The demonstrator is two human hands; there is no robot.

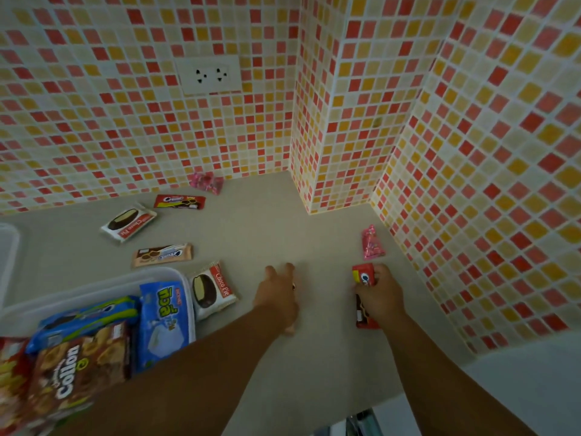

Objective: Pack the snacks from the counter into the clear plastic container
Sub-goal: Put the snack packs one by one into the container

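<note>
The clear plastic container [176, 273] sits at lower left on the surface [267, 221], already holding several packets; the right hand [382, 294] grips a red snack packet [364, 297] near the tiled wall [471, 184]; the left hand [278, 294], fingers spread, holds nothing; other snacks lie scattered nearby.

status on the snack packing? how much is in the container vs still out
Partly done. The clear container already holds several packs, among them a Collon box and a blue bag. In hand: the right hand grips a red Cream-O pack; the left hand hovers open over the counter. Left: six packs lie loose there, including two Choco Pies and two pink candy bags.
</note>
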